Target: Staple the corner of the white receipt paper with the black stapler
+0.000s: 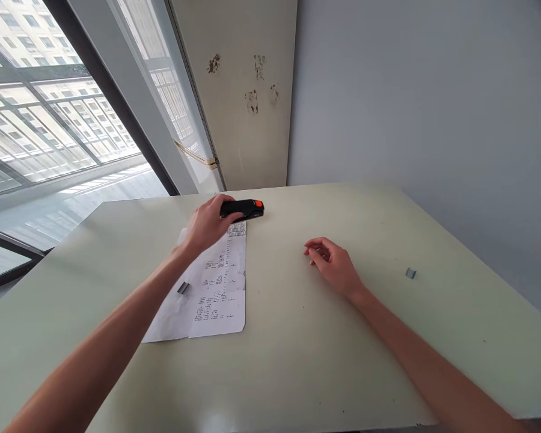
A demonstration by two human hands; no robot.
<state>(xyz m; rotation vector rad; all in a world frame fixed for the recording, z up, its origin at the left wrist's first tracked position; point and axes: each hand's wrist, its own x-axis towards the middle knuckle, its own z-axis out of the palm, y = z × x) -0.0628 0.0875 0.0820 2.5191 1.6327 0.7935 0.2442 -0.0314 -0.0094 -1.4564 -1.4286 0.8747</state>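
Observation:
My left hand (pixel 210 221) grips a black stapler (pixel 243 209) with an orange end, held over the top edge of the printed sheets (pixel 220 294). The stapler points to the right. On the paper, beside my left forearm, lies a small dark grey piece that looks like a strip of staples (pixel 183 288). My right hand (pixel 333 261) is near the middle of the table, fingers loosely curled and a little apart, with nothing visible in them. To its right sits another small grey piece (pixel 410 273), seemingly also staples.
The pale table (pixel 279 367) reaches back toward a grey wall (pixel 424 90) on the right and a beige panel (pixel 252 144) with dark marks behind. Large windows (pixel 49 108) stand at the left. Tiny dark specks dot the tabletop.

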